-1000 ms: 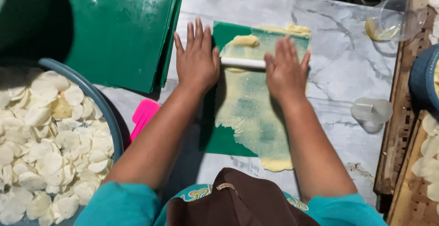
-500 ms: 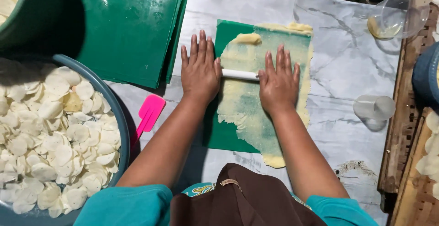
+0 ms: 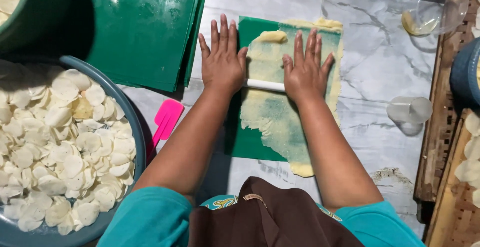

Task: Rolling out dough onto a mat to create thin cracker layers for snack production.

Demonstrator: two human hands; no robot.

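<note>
Head view, white roller (image 3: 265,85) under both hands (image 3: 262,67)

Both palms hide the white roller's (image 3: 265,85) ends; the basin (image 3: 131,127) is cut off.

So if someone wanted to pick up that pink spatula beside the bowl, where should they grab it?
Probably by the broad pink end of the spatula, reached from above on its right, marble side. It lies flat and slanted; its lower end runs under the blue bowl's rim, so that end is blocked.
</note>
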